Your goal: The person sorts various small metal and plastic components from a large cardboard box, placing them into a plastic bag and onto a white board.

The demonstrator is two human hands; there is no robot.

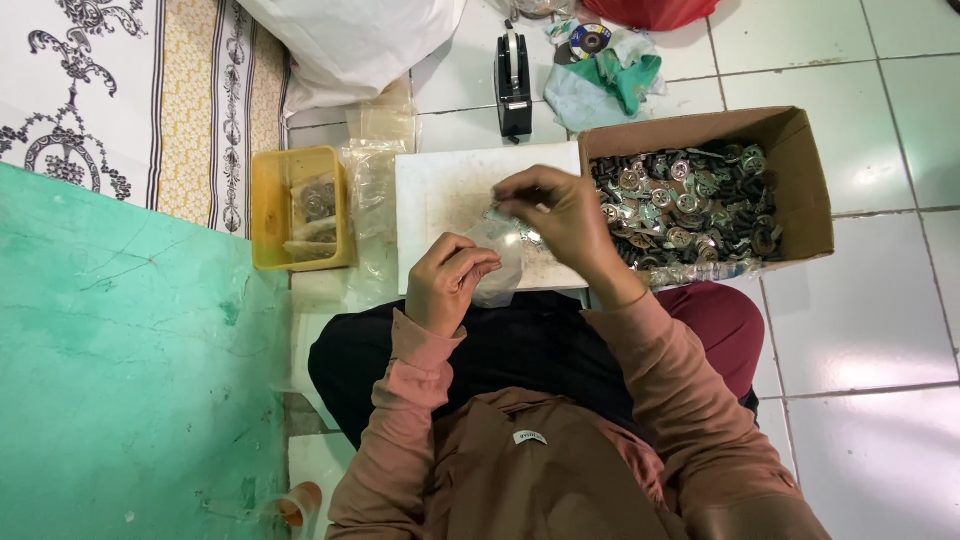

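Over white board [440,190], clear bag [497,262] pinched between both hands' fingers [478,262]

We cannot tell what the right hand [565,215] pinches above the white board [440,190]; its fingers hide it, and the clear plastic bag [500,262] in the left hand [445,280] blurs into the board. Right of the board, the metal parts in the cardboard box [800,150] are too small to tell apart. Left of it, the yellow tray [270,210] holds blurred bagged pieces. Beyond the board, a red thing [650,10] is cut off by the top edge.
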